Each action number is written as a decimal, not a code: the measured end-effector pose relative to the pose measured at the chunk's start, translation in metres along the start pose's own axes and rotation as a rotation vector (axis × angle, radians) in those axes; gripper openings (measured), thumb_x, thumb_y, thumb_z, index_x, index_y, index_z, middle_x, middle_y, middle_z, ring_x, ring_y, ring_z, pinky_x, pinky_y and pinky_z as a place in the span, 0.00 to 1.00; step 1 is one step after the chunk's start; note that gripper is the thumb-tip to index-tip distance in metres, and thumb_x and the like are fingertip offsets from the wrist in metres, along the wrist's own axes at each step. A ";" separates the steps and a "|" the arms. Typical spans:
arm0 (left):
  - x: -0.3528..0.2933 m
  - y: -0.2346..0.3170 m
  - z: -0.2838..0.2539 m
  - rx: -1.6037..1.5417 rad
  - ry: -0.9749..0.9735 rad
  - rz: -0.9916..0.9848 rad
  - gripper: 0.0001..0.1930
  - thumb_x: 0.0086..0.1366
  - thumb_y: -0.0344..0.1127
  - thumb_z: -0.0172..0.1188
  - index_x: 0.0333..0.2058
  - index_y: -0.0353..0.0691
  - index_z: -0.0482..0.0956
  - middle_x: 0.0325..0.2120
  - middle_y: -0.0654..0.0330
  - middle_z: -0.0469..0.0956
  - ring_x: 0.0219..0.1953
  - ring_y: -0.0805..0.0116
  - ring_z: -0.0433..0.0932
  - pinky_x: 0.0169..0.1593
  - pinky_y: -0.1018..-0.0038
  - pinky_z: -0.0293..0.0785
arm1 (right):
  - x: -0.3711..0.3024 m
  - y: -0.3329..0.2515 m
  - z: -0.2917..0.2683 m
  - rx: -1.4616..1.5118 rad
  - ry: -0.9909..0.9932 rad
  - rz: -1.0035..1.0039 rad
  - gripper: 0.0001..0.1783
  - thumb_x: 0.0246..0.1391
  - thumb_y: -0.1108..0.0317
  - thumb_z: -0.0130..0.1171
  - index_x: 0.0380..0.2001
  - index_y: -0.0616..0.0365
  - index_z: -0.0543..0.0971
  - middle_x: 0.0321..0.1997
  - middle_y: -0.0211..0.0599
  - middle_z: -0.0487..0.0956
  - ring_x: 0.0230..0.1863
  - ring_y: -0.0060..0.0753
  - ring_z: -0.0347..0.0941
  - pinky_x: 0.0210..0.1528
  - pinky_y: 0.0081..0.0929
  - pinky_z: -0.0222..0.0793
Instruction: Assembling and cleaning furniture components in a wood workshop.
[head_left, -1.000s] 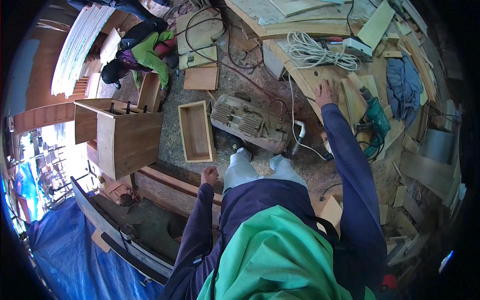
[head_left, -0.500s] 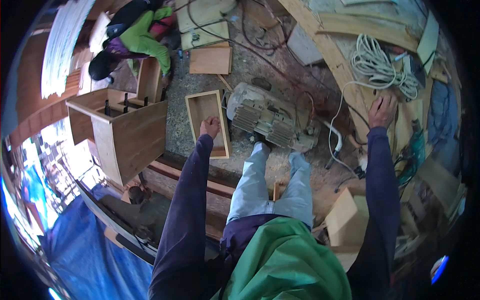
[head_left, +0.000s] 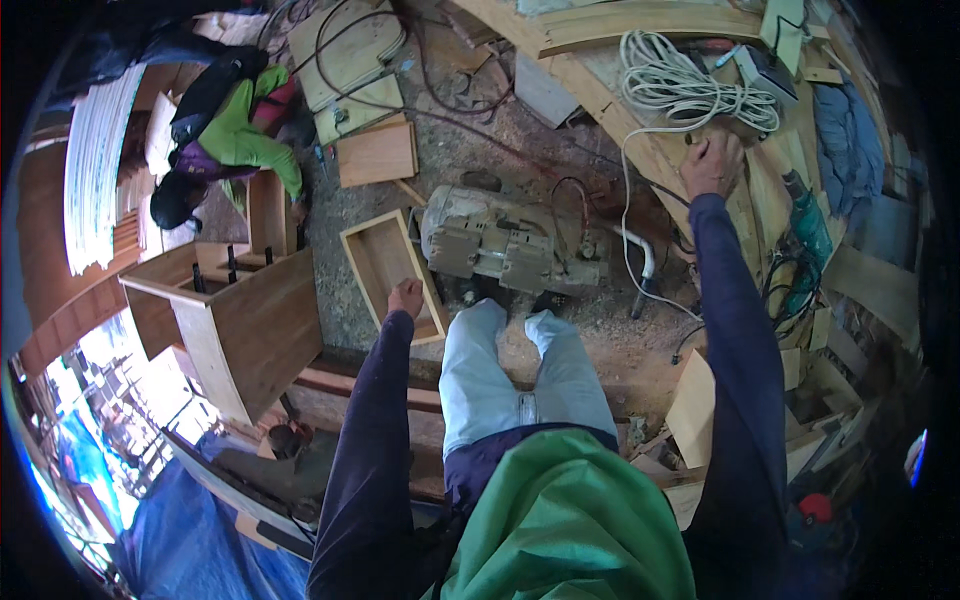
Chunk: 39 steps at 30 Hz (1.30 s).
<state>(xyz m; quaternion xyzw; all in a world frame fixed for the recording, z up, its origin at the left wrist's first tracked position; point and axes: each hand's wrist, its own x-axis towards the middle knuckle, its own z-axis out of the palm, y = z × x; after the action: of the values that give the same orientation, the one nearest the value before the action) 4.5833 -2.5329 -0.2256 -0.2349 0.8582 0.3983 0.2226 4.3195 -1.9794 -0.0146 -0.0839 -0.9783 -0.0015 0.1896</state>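
Note:
Over the near half of a shallow wooden box frame, like a drawer, (head_left: 362, 246) I see my left hand (head_left: 405, 297) with its fingers curled closed. Anything inside that fist is hidden. My right hand (head_left: 714, 160) is on the wooden bench (head_left: 600, 90) at the right, right below a coil of white cable (head_left: 690, 85). Its fingers are bent under, and whatever they grip, if anything, is out of sight. A loose run of the cable drops from the bench to the floor. Between my arms lies a dusty grey electric motor (head_left: 510, 240), just beyond my feet.
A co-worker in green (head_left: 245, 135) bends over a wooden cabinet (head_left: 250, 320) at the left. A flat wooden panel (head_left: 377, 152) lies beyond the box frame. A green power tool (head_left: 808, 230) rests on the right, near a grey box (head_left: 765, 75). Hoses cross the floor.
The whole view has shifted, so the bench and motor appear farther left. My right hand is still at the cable coil; my left hand remains over the box frame, nearer its close end.

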 end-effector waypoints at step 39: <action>0.284 -0.045 0.077 -0.414 -0.228 -0.520 0.14 0.63 0.44 0.47 0.25 0.39 0.69 0.13 0.63 0.61 0.14 0.72 0.59 0.17 0.74 0.57 | -0.016 0.014 0.025 0.188 -0.042 0.197 0.14 0.57 0.63 0.43 0.38 0.61 0.71 0.34 0.41 0.73 0.36 0.36 0.69 0.41 0.28 0.62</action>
<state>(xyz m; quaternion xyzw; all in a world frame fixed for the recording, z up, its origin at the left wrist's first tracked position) 4.3996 -2.5624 -0.4579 -0.4399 0.6402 0.5176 0.3588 4.3274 -1.9676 -0.0442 -0.1616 -0.9648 0.1106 0.1753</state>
